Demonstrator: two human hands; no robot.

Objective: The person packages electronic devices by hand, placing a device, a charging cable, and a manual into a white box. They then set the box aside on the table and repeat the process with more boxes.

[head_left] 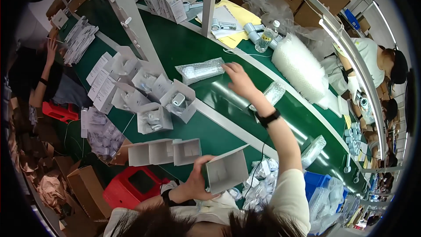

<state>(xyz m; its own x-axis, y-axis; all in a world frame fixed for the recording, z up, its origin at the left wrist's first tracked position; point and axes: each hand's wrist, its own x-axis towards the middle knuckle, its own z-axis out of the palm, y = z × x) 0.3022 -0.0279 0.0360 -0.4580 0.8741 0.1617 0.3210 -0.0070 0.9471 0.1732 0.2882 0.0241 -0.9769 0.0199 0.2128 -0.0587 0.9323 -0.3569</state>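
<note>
My left hand (196, 183) grips an open white cardboard box (227, 171) by its side. The box is tilted so that its bare inside shows, with one flap standing out at the top. Farther off, my right hand (240, 80) reaches over the green conveyor belt (175, 39). Its stretched fingers are at the right end of a bubble-wrapped package (200, 71); whether they touch it I cannot tell. A second bubble-wrapped package (275, 93) lies on the belt beyond my right wrist, and a third (313, 151) farther right.
Open white boxes (154, 118) with bagged parts stand left of the belt. Nearer is a row of unfilled boxes (161, 152). A metal post (131, 22) rises at the belt. Crumpled plastic bags (263, 180), a red stool (131, 186) and a blue bin (316, 184) are near me. Co-workers sit on both sides.
</note>
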